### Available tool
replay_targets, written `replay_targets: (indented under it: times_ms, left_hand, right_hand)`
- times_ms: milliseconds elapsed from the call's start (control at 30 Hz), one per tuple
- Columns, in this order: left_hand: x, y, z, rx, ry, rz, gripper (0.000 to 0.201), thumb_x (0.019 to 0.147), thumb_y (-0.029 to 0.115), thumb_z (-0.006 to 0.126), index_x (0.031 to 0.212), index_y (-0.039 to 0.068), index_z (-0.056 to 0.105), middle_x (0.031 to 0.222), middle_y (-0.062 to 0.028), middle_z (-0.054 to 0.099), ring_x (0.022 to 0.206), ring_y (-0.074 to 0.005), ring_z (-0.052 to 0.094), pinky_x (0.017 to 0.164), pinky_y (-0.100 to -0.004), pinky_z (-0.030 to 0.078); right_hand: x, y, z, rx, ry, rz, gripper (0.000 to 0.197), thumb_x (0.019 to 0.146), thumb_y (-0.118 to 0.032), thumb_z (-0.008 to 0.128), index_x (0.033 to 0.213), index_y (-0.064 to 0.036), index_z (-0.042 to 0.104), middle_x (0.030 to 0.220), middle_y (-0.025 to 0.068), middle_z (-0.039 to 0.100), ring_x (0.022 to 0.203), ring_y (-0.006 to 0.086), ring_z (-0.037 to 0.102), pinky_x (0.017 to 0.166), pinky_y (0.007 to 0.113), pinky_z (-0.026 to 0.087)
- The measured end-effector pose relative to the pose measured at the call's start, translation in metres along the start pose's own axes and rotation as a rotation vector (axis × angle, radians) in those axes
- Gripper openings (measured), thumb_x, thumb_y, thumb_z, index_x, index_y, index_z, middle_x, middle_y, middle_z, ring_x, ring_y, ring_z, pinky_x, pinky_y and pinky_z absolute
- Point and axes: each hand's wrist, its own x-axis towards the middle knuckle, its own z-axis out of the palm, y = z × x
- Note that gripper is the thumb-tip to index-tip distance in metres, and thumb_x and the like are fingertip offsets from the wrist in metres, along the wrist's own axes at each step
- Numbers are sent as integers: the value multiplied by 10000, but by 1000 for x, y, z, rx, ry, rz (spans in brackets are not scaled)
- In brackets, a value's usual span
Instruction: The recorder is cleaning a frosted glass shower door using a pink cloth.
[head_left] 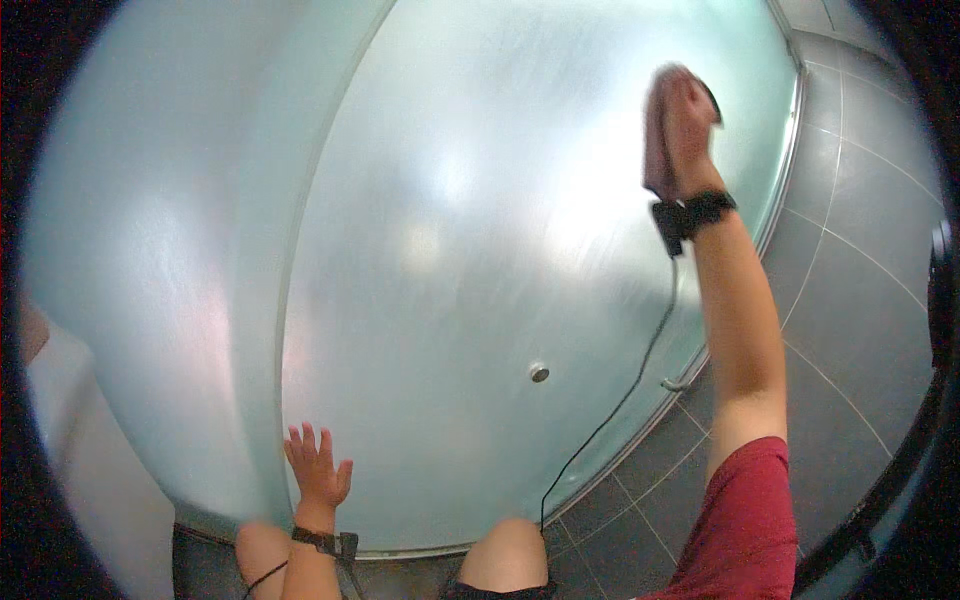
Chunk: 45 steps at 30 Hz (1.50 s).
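A large frosted glass panel (450, 280) with a greenish tint fills most of the view. High on its right side, my right hand (688, 130) grips a brownish-mauve cloth (655, 140) held against the glass. The cloth hangs flat along the left of the hand, and a dark edge shows to the right of the fingers; both are slightly blurred. Low on the left, my left hand (318, 470) is open with its fingers spread, empty, at the panel near a vertical seam (290, 270). Whether its palm presses on the glass I cannot tell.
A small round metal knob (540, 372) sits on the lower glass. At the right edge are a metal hook-like fitting (675, 384) and dark grey tiles (830, 280). A black cable (620, 400) trails from my right wrist. A white smooth surface (110, 470) stands lower left.
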Motion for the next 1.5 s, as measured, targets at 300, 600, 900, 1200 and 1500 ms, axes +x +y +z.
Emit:
replay_targets:
  times_ms: [300, 600, 900, 1200, 1500]
  left_hand:
    - [-8, 4, 5, -12, -70, -26, 668, 980, 517, 311, 1515, 135, 188, 1578, -180, 58, 1440, -433, 18, 1118, -624, 45]
    - [-7, 4, 1, 21, -27, -38, 677, 974, 493, 348, 1518, 140, 152, 1575, -180, 75, 1432, -444, 55, 1118, -630, 55]
    - [-16, -14, 7, 34, -154, -49, 838, 853, 411, 588, 1504, 81, 174, 1567, -226, 26, 1428, -462, -27, 1121, -631, 9]
    - [-14, -1, 17, 30, -414, -134, 931, 789, 433, 654, 1459, -41, 214, 1538, -299, -22, 1409, -494, -88, 1104, -648, -44]
    - [-84, 139, 98, -35, -398, -246, 892, 865, 474, 586, 1517, 74, 127, 1570, -223, -22, 1424, -465, -32, 1107, -645, -6]
  right_hand:
    - [-2, -182, 202, -124, -31, -529, 200, 940, -208, 501, 998, -53, 613, 901, 154, 634, 856, 350, 604, 773, 444, 489]
    - [0, -92, 100, -434, -26, -397, 314, 972, -275, 446, 1207, -78, 514, 1173, 153, 580, 1089, 330, 557, 952, 435, 445]
    - [-40, 6, -12, 458, 14, 204, 544, 928, -531, 522, 1166, -42, 513, 978, 54, 590, 835, 183, 592, 786, 331, 515]
    - [5, 93, -55, 537, -121, 218, 259, 959, -305, 477, 855, -74, 529, 858, 50, 557, 807, 159, 518, 703, 298, 440]
    - [30, -20, -20, -661, -51, -209, 322, 878, -304, 485, 660, -220, 706, 669, 67, 648, 658, 216, 628, 623, 364, 467]
